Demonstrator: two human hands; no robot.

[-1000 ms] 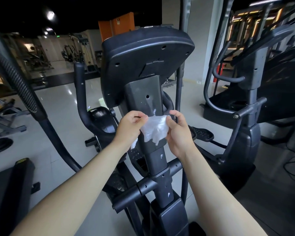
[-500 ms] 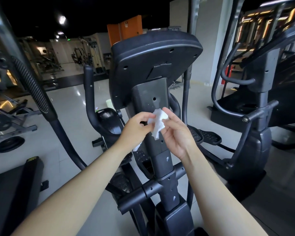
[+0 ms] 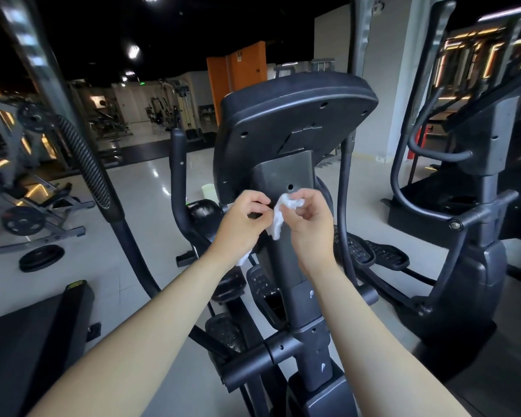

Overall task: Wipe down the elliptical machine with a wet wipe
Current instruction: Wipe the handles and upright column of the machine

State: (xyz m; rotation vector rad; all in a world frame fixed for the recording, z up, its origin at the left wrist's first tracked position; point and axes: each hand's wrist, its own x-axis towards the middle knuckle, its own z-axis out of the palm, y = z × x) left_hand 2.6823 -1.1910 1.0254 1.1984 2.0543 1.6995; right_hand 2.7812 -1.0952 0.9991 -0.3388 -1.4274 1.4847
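Note:
A black elliptical machine (image 3: pixel 283 164) stands right in front of me, its console back facing me on a thick upright post. Both hands are raised in front of that post, just below the console. My left hand (image 3: pixel 241 224) and my right hand (image 3: pixel 309 224) pinch a crumpled white wet wipe (image 3: pixel 280 218) between them. The wipe hangs bunched between the fingertips, and a white bit shows below my left wrist. The wipe is held in the air, a little off the post.
A second elliptical (image 3: pixel 475 206) stands close on the right. A ribbed handlebar (image 3: pixel 85 164) curves down on the left. A treadmill deck (image 3: pixel 27 341) lies at lower left. Weight plates (image 3: pixel 41 257) and a rack sit on the glossy floor at left.
The wipe was spread wide between my hands, then got bunched into a narrow crumpled strip. The view has shifted closer to the console.

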